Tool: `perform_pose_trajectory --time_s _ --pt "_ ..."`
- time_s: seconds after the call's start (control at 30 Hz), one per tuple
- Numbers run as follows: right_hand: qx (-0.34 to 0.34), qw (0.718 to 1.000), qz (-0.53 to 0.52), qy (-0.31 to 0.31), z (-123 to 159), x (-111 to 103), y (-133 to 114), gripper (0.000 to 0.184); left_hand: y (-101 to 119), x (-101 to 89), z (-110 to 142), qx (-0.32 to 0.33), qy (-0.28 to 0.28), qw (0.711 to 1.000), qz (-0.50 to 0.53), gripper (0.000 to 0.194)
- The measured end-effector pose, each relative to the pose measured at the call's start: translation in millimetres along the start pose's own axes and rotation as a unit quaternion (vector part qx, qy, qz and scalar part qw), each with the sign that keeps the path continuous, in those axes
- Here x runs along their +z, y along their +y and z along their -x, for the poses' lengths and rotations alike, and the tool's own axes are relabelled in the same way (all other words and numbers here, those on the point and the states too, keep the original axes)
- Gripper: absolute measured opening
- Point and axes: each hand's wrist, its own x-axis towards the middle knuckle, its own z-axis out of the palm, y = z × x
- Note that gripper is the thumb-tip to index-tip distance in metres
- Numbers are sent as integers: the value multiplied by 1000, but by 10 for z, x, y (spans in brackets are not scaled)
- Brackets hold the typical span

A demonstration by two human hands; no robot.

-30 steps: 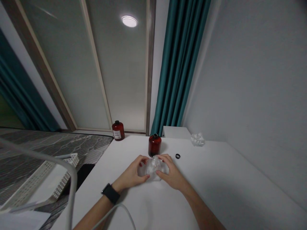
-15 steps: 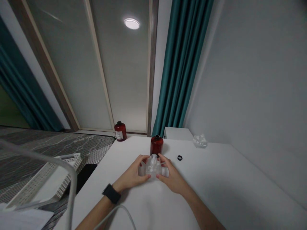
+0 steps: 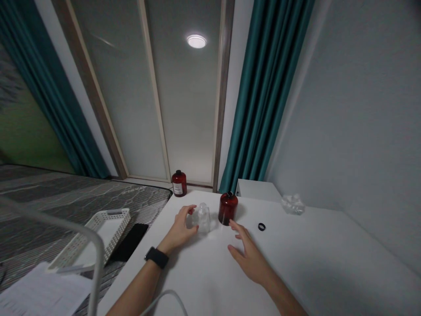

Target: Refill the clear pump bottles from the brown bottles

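Note:
A clear, see-through bottle [image 3: 204, 219] stands upright on the white table. My left hand [image 3: 180, 227], with a dark watch on its wrist, is curved open at the bottle's left side. Its thumb and fingers are apart; whether the tips still touch the bottle I cannot tell. Just right of it stands an uncapped dark red bottle [image 3: 227, 209]. My right hand [image 3: 248, 256] is open and holds nothing, its fingertips near the lower right of the red bottle. Farther right, a small black ring [image 3: 261, 227] lies on the table.
A capped red bottle with a white label [image 3: 179, 183] stands at the far left table edge. Crumpled clear plastic [image 3: 292, 204] lies by the wall. Left of the table are a white basket [image 3: 74, 250] and printed paper [image 3: 46, 292]. A grey curved tube [image 3: 97, 263] crosses in front.
My right hand has let go of the clear bottle and moved right. My left hand has loosened, and the clear bottle now stands left of the red one. The view has shifted left.

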Motion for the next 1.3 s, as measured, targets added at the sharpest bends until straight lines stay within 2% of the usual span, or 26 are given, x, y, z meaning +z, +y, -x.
perform_pose_trajectory --time_s 0.13,0.27,0.67,0.8,0.87,1.03,1.13,1.2,1.3 --pt "-15 1000 8 -4 5 17 -4 62 -128 -47 -46 -44 41 997 -38 57" --pt "-16 1000 15 -6 13 15 -29 61 -188 -57 -72 -70 48 996 -40 58" --pt "-15 1000 27 -7 18 8 -26 61 -269 -52 -105 -65 81 993 51 63" --pt "-14 999 29 -11 12 7 -35 62 -188 -143 -85 -37 143 982 117 48" --pt "-13 999 30 -11 7 7 -37 62 -129 -169 -66 -17 153 975 162 38" --pt "-17 999 31 -3 5 -3 -44 61 57 -56 -17 43 136 948 284 32" --pt "-18 999 31 -5 4 -7 -50 61 202 55 36 40 110 939 323 35" --pt "-21 999 28 -5 1 -5 -50 61 300 109 88 63 64 956 281 37" --pt "-25 999 22 -1 -7 3 -43 60 406 179 163 89 -6 990 113 29"
